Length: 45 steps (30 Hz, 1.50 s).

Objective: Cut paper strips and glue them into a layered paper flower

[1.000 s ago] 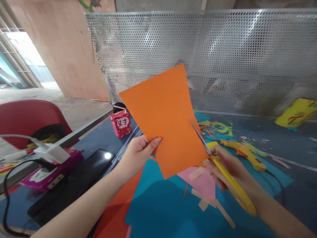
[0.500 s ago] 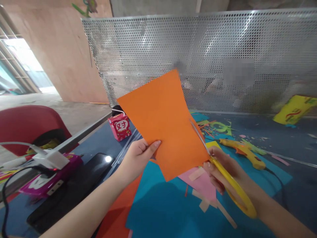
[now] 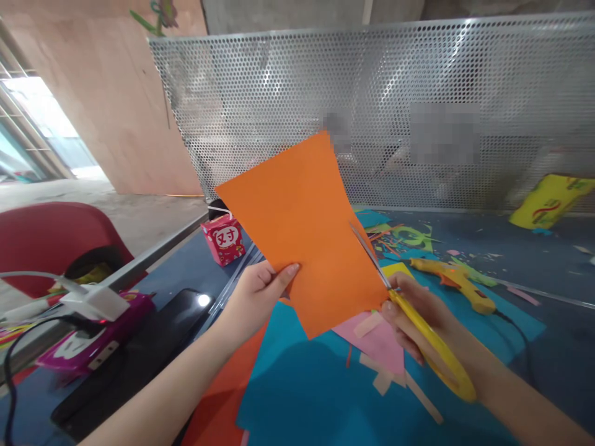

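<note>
scissors (image 3: 372, 257) have slid further up the paper's (image 3: 297, 229) right edge; left hand (image 3: 260, 291) pinches paper, right hand (image 3: 418, 319) grips scissors; cut lengthening.

Looks like a craft workshop, prob. in a bare industrial bldg: surface (image 3: 534, 260) strewn w/ colored paper scraps (image 3: 409, 238), glue gun (image 3: 453, 282), perforated metal screen (image 3: 372, 105) at the back, plywood wall (image 3: 106, 93), concrete floor (image 3: 116, 210).

glue gun (image 3: 453, 279) and paper scraps (image 3: 409, 238) beyond right hand (image 3: 413, 316)
</note>
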Motion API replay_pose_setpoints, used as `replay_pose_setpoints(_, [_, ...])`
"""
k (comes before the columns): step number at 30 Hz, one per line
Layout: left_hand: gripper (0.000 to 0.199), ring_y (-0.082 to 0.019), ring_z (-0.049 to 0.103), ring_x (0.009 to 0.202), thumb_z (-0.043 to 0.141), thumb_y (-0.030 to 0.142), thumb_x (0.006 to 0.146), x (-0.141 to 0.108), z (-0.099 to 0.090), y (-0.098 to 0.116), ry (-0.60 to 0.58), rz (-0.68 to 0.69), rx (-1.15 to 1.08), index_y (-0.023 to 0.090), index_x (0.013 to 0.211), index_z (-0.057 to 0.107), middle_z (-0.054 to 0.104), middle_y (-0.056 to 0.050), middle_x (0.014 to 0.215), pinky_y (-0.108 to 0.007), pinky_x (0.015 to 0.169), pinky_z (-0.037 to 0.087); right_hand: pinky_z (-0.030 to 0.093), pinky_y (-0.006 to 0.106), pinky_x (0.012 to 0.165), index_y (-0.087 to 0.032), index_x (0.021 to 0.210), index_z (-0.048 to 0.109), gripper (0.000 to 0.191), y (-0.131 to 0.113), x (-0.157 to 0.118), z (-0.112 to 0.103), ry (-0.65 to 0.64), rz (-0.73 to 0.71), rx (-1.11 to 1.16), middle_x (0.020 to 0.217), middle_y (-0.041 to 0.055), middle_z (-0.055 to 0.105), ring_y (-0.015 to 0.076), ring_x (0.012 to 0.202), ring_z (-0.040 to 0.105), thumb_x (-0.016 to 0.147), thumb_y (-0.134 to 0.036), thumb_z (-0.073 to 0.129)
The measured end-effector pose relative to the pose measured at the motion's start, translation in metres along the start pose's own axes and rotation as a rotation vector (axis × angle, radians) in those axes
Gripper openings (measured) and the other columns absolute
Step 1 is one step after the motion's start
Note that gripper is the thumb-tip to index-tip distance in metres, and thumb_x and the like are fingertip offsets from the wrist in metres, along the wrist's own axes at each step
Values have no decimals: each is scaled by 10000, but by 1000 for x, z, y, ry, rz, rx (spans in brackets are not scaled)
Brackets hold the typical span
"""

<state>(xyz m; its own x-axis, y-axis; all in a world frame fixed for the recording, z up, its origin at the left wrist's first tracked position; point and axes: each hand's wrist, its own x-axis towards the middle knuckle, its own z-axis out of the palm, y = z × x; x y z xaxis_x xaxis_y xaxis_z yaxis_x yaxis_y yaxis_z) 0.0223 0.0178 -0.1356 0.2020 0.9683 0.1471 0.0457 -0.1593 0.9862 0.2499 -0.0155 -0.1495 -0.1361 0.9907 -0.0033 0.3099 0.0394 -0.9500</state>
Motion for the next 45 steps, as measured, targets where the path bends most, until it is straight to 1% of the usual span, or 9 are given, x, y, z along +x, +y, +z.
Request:
replay_pose_setpoints(3, [320,-170,653,739,562,418,791,-1,2,1,-32,-6,-25,179,975,671,716,-40,874,-274,662,537,269,188,346,-262,819,352,323,-3,-3,-1,-52,-2,84,559,-109,345,45,350,299,773,-534,521])
replay_pose_setpoints(8, [305,-180,661,766,564,415,788,-2,4,4,-26,-10,-1,194,965,677,718,-41,888,-286,691,539,249,202,390,-258,847,368,300,-5,-6,1,-32,-27,83,558,-106,278,54,396,257,805,-525,498])
replay_pose_setpoints(20, [293,-183,651,744,568,427,775,-3,5,6,-25,-22,19,187,903,677,714,-44,856,-300,692,536,169,185,299,-279,849,353,309,0,-3,1,-14,7,55,484,-120,306,54,272,233,776,-549,484])
replay_pose_setpoints(25, [244,-170,639,695,560,392,780,-3,5,9,-8,-24,45,173,792,669,703,-34,765,-279,641,528,211,198,316,-272,819,357,339,-1,-6,0,-40,3,87,475,-113,305,67,292,271,770,-586,476])
replay_pose_setpoints(29, [132,-165,622,658,633,293,707,-5,5,15,-58,25,56,168,687,671,684,-10,672,-241,581,502,318,224,375,-274,898,412,333,-1,-7,-2,-45,-60,33,487,-102,291,86,353,318,799,-590,449])
replay_pose_setpoints(32, [119,-147,600,619,614,272,717,-6,5,17,-88,32,64,180,695,685,674,3,647,-231,561,485,329,226,385,-277,927,413,338,-2,-7,-3,-84,-79,40,503,-99,276,89,377,326,810,-593,432])
replay_pose_setpoints(37, [197,-149,592,573,591,337,737,-6,1,5,-154,-53,58,174,716,700,660,-13,609,-267,578,498,305,243,374,-259,852,404,321,0,-5,-3,-83,-84,11,517,-91,317,83,364,313,821,-578,429])
replay_pose_setpoints(41, [417,-229,642,822,580,542,706,-6,-3,-5,-12,-66,-141,203,919,695,708,-64,905,-312,675,520,225,233,341,-248,798,389,316,1,-5,0,-78,-102,-14,490,-102,297,69,323,283,834,-561,416])
replay_pose_setpoints(45, [634,-249,652,859,385,687,755,-2,-3,-5,-51,-86,-280,210,1103,617,690,-93,1023,-322,660,525,221,226,342,-244,761,354,321,-3,-5,3,-29,-69,-56,466,-117,301,53,297,279,817,-540,465])
